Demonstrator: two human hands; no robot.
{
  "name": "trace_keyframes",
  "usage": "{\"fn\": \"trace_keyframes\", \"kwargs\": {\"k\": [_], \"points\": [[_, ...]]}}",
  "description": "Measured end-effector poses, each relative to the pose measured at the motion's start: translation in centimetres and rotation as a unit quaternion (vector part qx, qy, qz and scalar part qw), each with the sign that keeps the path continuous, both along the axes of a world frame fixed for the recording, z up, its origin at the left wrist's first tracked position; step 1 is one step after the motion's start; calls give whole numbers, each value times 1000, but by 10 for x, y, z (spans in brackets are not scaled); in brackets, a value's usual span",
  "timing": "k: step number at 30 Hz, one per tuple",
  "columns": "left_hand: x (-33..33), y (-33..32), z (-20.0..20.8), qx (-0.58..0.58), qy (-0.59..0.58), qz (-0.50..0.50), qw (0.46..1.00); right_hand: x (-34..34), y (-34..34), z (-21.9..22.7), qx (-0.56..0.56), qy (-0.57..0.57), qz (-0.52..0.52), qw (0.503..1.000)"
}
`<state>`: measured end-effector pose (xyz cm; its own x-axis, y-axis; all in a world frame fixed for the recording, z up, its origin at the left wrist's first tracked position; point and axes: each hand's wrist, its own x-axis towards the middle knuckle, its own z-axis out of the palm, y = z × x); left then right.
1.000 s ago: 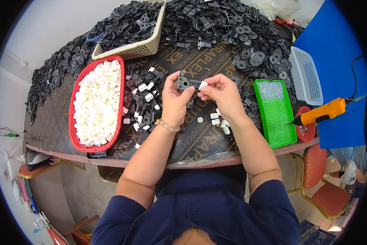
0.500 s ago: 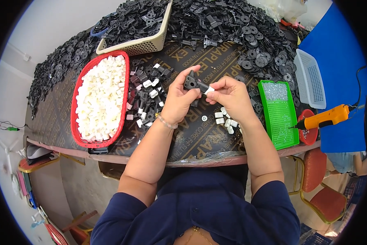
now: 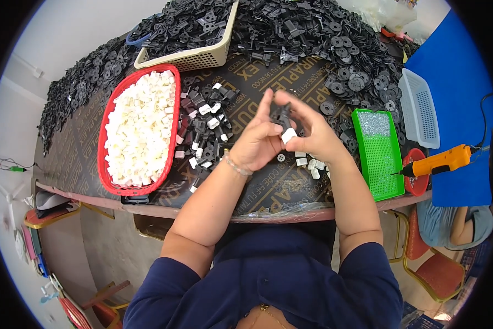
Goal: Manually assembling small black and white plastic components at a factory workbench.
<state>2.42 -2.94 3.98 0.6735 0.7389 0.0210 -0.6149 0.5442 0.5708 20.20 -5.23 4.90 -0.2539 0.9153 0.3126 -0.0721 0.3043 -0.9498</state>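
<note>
Over the middle of the table is a black plastic part [image 3: 283, 117] with a white cap [image 3: 289, 135] on its lower end. My right hand [image 3: 315, 134] curls around it, thumb at the cap and fingers arched over the top. Against the part's left side rests my left hand [image 3: 255, 143], fingers stretched upward and thumb reaching to the black stem. A round button-like piece [image 3: 281, 157] and several loose white caps [image 3: 314, 165] lie just below the hands. Left of my left hand spreads a heap of black parts with white caps [image 3: 207, 123].
A red basket [image 3: 101, 148] of white caps stands left. Behind it, a cream basket [image 3: 202, 59] sits among piled black parts [image 3: 290, 33]. Right are a green tray [image 3: 375, 164] of small metal pieces, an orange electric screwdriver [image 3: 441, 162], a red bowl [image 3: 420, 186] and a white basket [image 3: 422, 109].
The black part has turned more upright and moved slightly right. My right hand has shifted from pinching the cap to wrapping the part; my left fingers have straightened and loosened.
</note>
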Motion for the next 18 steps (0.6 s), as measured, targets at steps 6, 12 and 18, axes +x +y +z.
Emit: {"fn": "trace_keyframes", "kwargs": {"k": [6, 12, 18], "points": [[10, 3, -12, -33, -58, 43, 997, -24, 20, 27, -31, 79, -76, 993], [13, 11, -22, -36, -14, 73, 997, -89, 67, 47, 98, -330, -100, 934], [-14, 35, -50, -103, -69, 117, 985, -136, 130, 31, 107, -323, -44, 939]]}}
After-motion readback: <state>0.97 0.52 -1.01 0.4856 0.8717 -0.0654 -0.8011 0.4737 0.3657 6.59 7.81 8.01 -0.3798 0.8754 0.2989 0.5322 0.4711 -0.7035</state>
